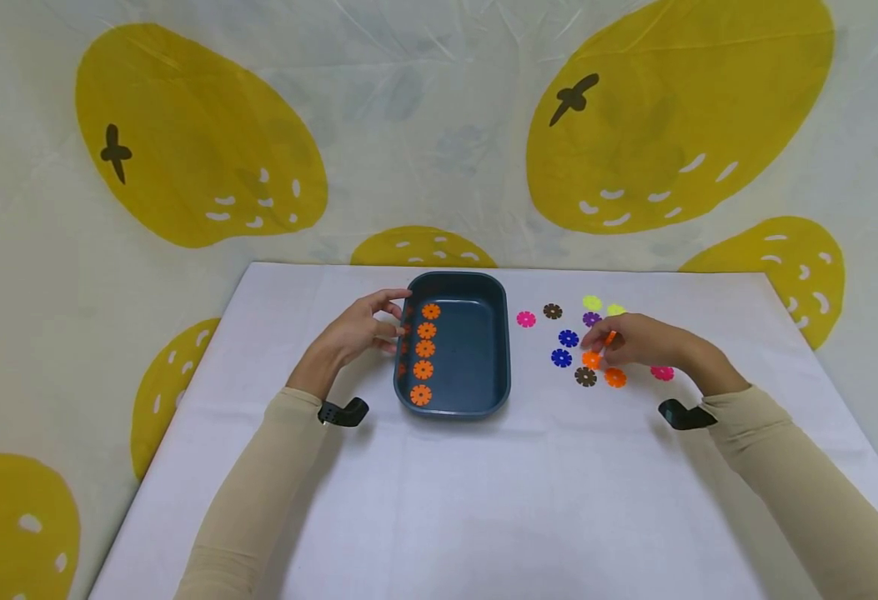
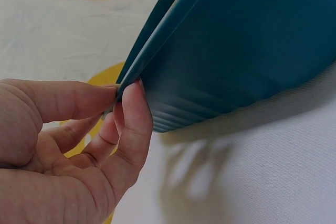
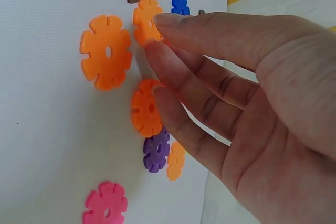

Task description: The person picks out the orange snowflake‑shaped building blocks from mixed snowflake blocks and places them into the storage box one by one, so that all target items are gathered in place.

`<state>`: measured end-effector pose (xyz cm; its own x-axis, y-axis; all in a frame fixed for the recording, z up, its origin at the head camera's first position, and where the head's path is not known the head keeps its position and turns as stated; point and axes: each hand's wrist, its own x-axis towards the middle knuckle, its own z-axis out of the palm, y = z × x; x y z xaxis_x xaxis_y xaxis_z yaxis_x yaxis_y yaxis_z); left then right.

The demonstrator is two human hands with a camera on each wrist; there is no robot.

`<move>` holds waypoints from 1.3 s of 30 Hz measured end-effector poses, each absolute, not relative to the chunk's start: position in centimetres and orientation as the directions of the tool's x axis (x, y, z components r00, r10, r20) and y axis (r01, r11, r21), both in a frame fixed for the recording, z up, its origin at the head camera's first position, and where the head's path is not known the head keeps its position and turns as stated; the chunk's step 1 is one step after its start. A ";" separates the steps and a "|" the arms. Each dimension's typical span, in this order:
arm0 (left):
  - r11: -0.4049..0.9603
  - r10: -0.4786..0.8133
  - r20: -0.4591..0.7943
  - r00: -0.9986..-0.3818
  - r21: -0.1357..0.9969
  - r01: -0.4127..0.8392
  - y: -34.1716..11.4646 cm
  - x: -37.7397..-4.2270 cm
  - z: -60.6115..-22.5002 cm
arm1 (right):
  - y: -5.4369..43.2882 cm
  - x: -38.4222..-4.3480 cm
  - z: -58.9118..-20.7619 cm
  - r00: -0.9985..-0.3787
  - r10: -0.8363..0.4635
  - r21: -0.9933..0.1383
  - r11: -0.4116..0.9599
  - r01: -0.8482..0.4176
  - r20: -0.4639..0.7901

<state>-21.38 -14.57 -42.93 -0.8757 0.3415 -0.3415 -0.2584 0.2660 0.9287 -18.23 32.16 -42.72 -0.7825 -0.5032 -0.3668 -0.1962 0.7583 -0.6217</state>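
Note:
A dark blue tray (image 1: pixel 469 350) stands on the white table, with several orange notched discs (image 1: pixel 423 369) in a row along its left inside. My left hand (image 1: pixel 367 327) pinches the tray's left rim between thumb and fingers, seen close up in the left wrist view. Over the loose discs, my right hand (image 1: pixel 634 339) reaches down with thumb and index fingertips at an orange disc (image 3: pixel 146 18). Its other fingers overlap a second orange disc (image 3: pixel 144 108). A third orange disc (image 3: pixel 94 51) lies beside them.
Right of the tray lie loose discs: pink (image 1: pixel 526 319), brown (image 1: pixel 553 311), blue (image 1: pixel 562 358), purple (image 1: pixel 592 318) and yellow (image 1: pixel 592 302). Another brown disc (image 1: pixel 585 377) and a pink disc (image 1: pixel 662 373) lie near my right hand. A fruit-patterned cloth (image 1: pixel 423 150) hangs behind the table.

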 end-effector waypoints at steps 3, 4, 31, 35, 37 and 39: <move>0.272 0.341 -0.342 -0.876 0.928 -0.257 -14.6 -21.4 -43.0 | 32.0 -18.2 -42.7 -0.787 -0.507 -0.615 0.759 -0.215 -0.351; 0.273 0.340 -0.343 -0.876 0.927 -0.257 -14.6 -21.4 -43.0 | 32.0 -18.2 -42.7 -0.790 -0.505 -0.611 0.761 -0.218 -0.347; 0.264 0.343 -0.338 -0.876 0.930 -0.256 -14.5 -21.4 -43.1 | 30.9 -18.6 -43.6 -0.830 -0.444 -0.538 0.814 -0.217 -0.337; 0.261 0.342 -0.339 -0.876 0.930 -0.257 -14.5 -21.4 -43.0 | 30.8 -18.6 -43.5 -0.827 -0.447 -0.546 0.810 -0.213 -0.340; 0.260 0.341 -0.339 -0.877 0.930 -0.258 -14.5 -21.4 -43.0 | 30.9 -18.6 -43.5 -0.824 -0.451 -0.550 0.807 -0.213 -0.343; 0.261 0.340 -0.340 -0.877 0.930 -0.259 -14.5 -21.4 -43.0 | 30.9 -18.5 -43.5 -0.821 -0.455 -0.551 0.807 -0.215 -0.345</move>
<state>-21.38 -14.48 -42.98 -0.8767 0.3401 -0.3401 -0.2592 0.2614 0.9298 -18.55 30.92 -43.50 -0.8213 -0.4546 -0.3446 -0.2153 0.8065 -0.5506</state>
